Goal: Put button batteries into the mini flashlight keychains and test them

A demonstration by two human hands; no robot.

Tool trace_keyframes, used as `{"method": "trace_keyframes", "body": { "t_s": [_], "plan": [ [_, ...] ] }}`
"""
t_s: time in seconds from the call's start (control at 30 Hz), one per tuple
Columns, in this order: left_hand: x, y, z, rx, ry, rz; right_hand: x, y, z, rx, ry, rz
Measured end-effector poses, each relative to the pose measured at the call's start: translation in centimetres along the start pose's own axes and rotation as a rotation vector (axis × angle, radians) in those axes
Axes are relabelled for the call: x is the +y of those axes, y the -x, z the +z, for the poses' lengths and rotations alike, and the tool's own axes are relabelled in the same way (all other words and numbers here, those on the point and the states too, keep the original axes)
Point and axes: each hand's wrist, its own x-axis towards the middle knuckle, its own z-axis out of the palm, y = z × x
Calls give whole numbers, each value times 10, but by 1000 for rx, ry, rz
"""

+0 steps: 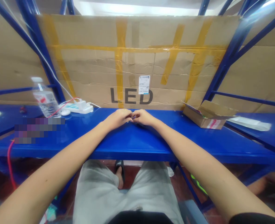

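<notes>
Both arms stretch forward over a blue metal bench point(137, 140). My left hand point(119, 118) and my right hand point(144, 117) meet at the far middle of the bench, knuckles up and fingers curled. Between the fingertips sits a tiny dark part point(133, 117), pinched by both hands. It is too small to name. Both hands rest on the bench top just in front of a cardboard wall point(137, 62) marked "LED".
A clear water bottle point(45, 99) and a white power strip point(78, 107) with a red cable stand at the left. An open cardboard box point(206, 115) lies at the right, with a white packet point(250, 123) beyond it. Blue rack posts rise on both sides.
</notes>
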Motion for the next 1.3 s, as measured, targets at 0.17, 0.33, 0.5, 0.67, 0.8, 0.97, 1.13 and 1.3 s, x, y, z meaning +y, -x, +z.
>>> {"method": "trace_keyframes", "body": {
  "t_s": [0.17,0.33,0.5,0.67,0.8,0.97,1.13,1.3],
  "plan": [
    [-3,1,5,32,-109,46,0,-2,0,97,31,-92],
    [1,1,1,66,-51,-20,0,-3,-2,158,74,-66],
    [2,5,-7,142,-29,-90,2,-2,-5,189,99,-13],
    [6,6,-1,136,-38,19,2,-1,-6,170,69,5],
    [9,4,3,116,-45,14,0,-1,-5,137,9,38],
    [9,4,3,117,-25,2,-3,0,-4,124,-60,53],
    [11,2,3,124,74,-58,-4,0,-4,132,-53,55],
    [13,2,2,142,98,-84,-3,0,-4,138,-51,49]
  ]
}}
